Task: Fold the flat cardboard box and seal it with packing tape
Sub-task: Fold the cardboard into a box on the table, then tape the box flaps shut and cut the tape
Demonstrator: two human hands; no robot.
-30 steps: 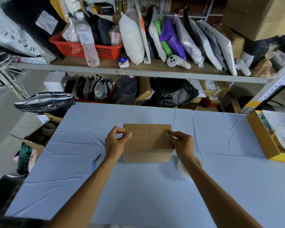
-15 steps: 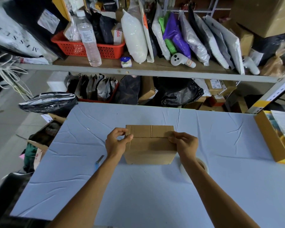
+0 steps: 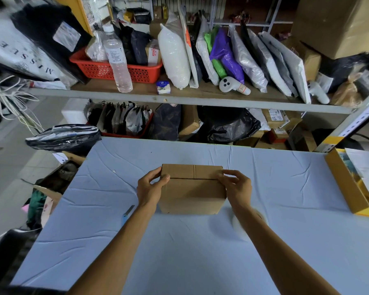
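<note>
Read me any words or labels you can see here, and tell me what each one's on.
"MISSUE": on the white bag, upside down.
Too small or blurred to read: the bottle label, the sticker on the black bag, the red-marked tag on the white controller, and the shipping label on a lower-shelf box.
The cardboard box shows no print.

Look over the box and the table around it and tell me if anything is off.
Nothing stands out. The cardboard box sits square on the blue-covered table, its flaps shut along a straight seam with no tape showing. The left hand and right hand hold its upper corners. Only the cover is creased.
</note>
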